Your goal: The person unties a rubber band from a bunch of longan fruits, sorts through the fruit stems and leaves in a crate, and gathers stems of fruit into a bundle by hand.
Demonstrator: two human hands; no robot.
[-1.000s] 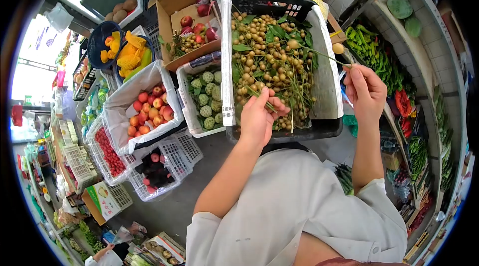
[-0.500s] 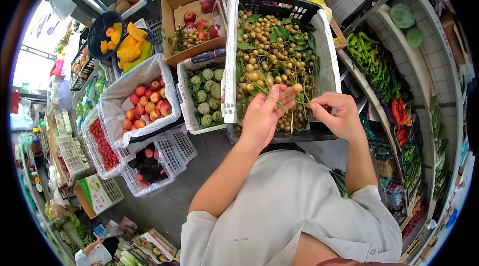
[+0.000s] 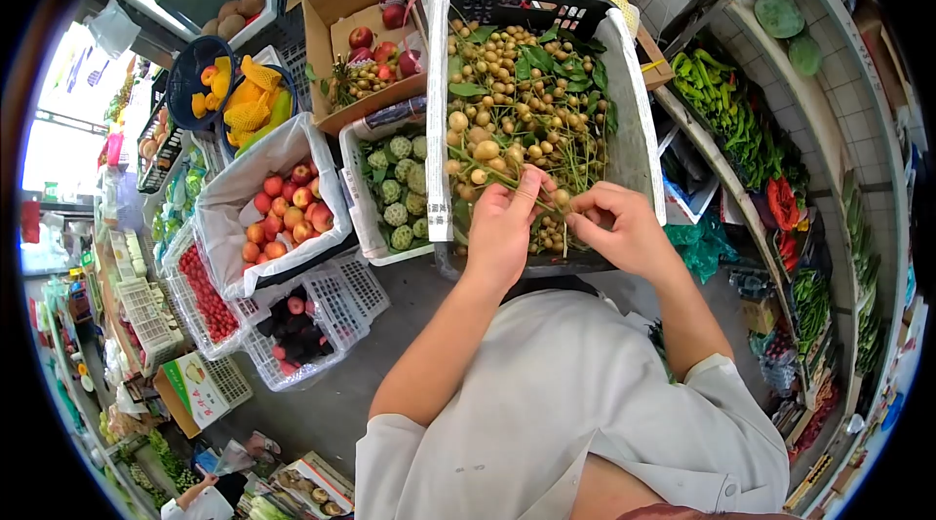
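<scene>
Over a crate lined with white sheeting [image 3: 636, 101], both hands work at a sprig of small round yellow-brown fruit [image 3: 481, 176]. My left hand [image 3: 503, 223] is closed, thumb against fingers, round its green stems. From that grip a few fruits stick out to the left. My right hand [image 3: 616, 228] is closed in a pinch at the sprig's right end, close beside one fruit; its fingertips partly hide what they grip. Loose bunches of the same fruit [image 3: 531, 81] with green leaves fill the crate below and beyond the hands.
To the left are a crate of green custard apples [image 3: 395, 184], a lined crate of peach-like fruit [image 3: 291, 213] and a cardboard box [image 3: 327, 28] with red fruit. Shelves of green peppers [image 3: 717, 96] line the right side. Another person's arm [image 3: 200, 493] shows at lower left.
My left hand has turned and closed more round the stems, its fingers now curled. My right hand has moved left and slightly down, nearer to the left hand. The view has shifted slightly.
</scene>
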